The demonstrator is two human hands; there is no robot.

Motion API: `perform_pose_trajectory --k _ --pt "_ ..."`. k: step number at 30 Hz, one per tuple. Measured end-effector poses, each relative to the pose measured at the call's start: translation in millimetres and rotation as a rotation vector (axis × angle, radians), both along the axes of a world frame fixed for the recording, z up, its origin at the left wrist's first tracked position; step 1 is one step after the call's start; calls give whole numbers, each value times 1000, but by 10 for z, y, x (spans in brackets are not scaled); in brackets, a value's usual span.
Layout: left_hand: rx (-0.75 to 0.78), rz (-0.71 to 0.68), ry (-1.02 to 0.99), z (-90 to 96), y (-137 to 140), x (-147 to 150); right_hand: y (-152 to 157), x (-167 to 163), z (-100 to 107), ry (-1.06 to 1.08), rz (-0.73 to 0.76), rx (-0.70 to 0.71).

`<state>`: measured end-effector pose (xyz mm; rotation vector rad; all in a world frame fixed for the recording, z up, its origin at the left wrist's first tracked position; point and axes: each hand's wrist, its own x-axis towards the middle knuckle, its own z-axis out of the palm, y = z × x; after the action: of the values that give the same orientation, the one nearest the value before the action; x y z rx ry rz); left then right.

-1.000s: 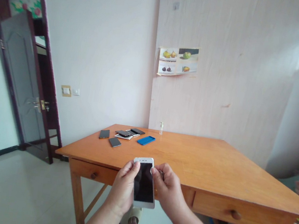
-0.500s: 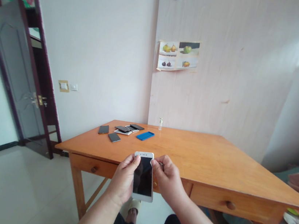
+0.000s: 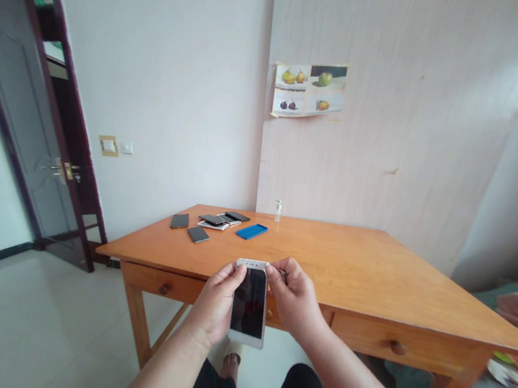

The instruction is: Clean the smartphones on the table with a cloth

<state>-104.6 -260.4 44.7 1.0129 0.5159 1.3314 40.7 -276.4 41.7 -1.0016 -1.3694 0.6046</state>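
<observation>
A white smartphone (image 3: 249,304) with a dark screen is held upright in front of the table's near edge. My left hand (image 3: 215,299) grips its left side, thumb over the upper left of the front. At the upper right corner, my right hand (image 3: 296,294) pinches the phone between thumb and curled fingers. Whether the right fingers hold anything else is hidden. Beyond the hands, a blue phone case (image 3: 251,231) lies on the table.
The wooden table (image 3: 349,269) carries several more phones (image 3: 211,220) at its left and a small pump bottle (image 3: 278,210) at the back. Drawers with round knobs (image 3: 398,348) face me. A grey door (image 3: 17,105) stands at the left, and clutter lies at the right.
The view has shifted slightly. The phone's top has tilted a little, and my right hand has moved slightly up along its upper right edge toward the corner.
</observation>
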Motion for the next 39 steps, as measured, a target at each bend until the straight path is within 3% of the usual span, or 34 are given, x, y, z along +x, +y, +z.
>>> perform_pose_trajectory --k 8,10,17,20,26,29,34,36,39 --pt "-27 208 -113 93 167 -125 -350 -139 -440 -147 79 -97" --pt "-26 174 -97 99 163 -124 -321 -123 -390 -156 82 -96" --pt "-41 -43 -40 62 37 -16 42 6 78 46 92 -27" --pt "-81 -78 -44 60 58 -41 -16 -16 44 130 204 -82" --pt "-163 -14 -107 49 142 -124 -335 -101 -259 103 314 -187" --pt "-147 -62 -77 22 109 -89 -268 -40 -186 131 297 -175" --pt "-65 -142 -39 6 37 5 -30 92 140 191 238 -107" --pt "-81 -130 -53 15 48 8 -23 81 147 197 249 -107" --pt "-161 -77 -100 39 112 -32 -114 5 -18 184 301 -163"
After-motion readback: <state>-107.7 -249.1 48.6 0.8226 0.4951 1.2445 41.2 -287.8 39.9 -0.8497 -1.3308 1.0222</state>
